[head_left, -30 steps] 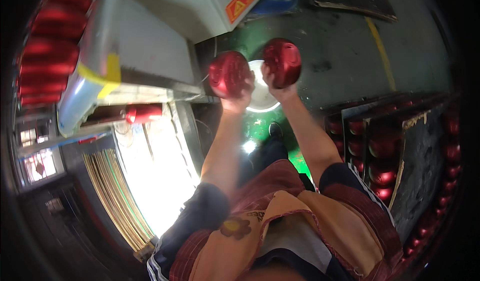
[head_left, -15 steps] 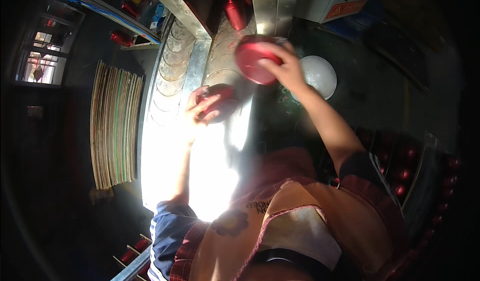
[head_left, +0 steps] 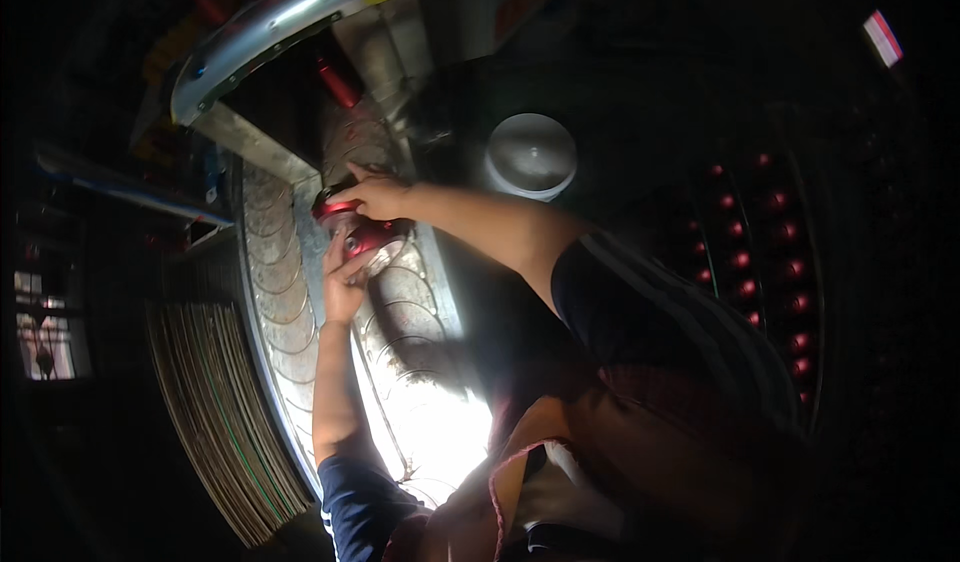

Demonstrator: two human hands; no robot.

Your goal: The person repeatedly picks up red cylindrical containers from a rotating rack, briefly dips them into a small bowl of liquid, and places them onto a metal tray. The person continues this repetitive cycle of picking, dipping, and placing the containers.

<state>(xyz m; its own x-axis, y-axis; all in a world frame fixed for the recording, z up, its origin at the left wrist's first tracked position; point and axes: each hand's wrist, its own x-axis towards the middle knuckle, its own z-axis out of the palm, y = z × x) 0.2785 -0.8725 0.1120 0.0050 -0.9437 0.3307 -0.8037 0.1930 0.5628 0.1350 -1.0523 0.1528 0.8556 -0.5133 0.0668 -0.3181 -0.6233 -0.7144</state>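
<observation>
My left hand (head_left: 345,270) is closed on a glossy red metal bottle (head_left: 375,236), with its fingers over the end that carries a small metal neck. Just beyond it, my right hand (head_left: 378,196) grips a second red metal bottle (head_left: 333,204), mostly hidden by the fingers. Both bottles are close together over the conveyor (head_left: 402,317), whose surface is made of overlapping curved plates. Farther along, another red bottle (head_left: 338,82) stands inside the opening of a metal-framed machine (head_left: 290,12).
A round white stool or tub (head_left: 532,154) is on the floor to the right. Several rows of red bottles (head_left: 745,262) stand at the far right. A stack of thin boards (head_left: 225,422) leans at the left beside the conveyor. Strong sunlight whitens the near conveyor.
My view has turned and the scene has darkened. My right hand has brought its bottle from the right over to the conveyor, beside the bottle in my left hand.
</observation>
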